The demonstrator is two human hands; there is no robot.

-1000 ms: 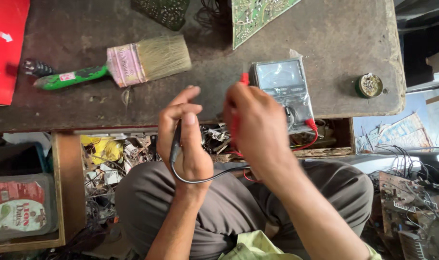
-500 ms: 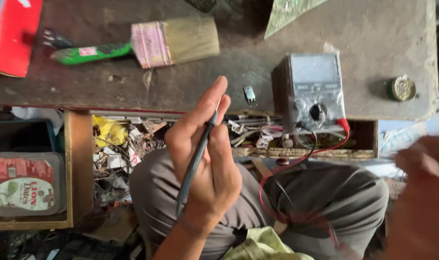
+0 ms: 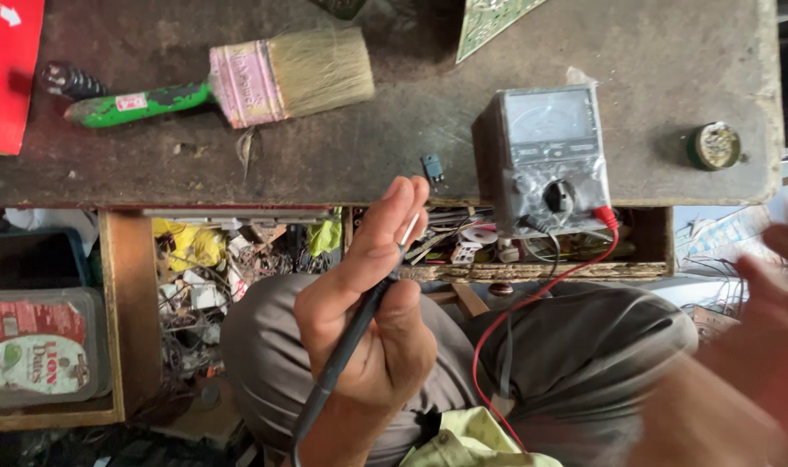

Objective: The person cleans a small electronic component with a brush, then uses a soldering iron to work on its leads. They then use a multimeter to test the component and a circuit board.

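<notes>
The tabletop [image 3: 394, 164] carries a grey multimeter [image 3: 550, 156], with a paintbrush [image 3: 238, 82] well left of it. Below-left of the multimeter, left hand [image 3: 372, 333] fingers [image 3: 394, 220] curl, grasping a black probe [image 3: 351, 337]. Right hand [image 3: 770, 346] is blurred; its grip cannot be told

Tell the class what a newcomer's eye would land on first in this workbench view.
In the middle, the left hand holds a black test probe, metal tip up. On the bench edge at right sits a grey analogue multimeter trailing a red lead; at upper left lies a broad paintbrush with a green handle. The right hand is a blur at far right.
</notes>
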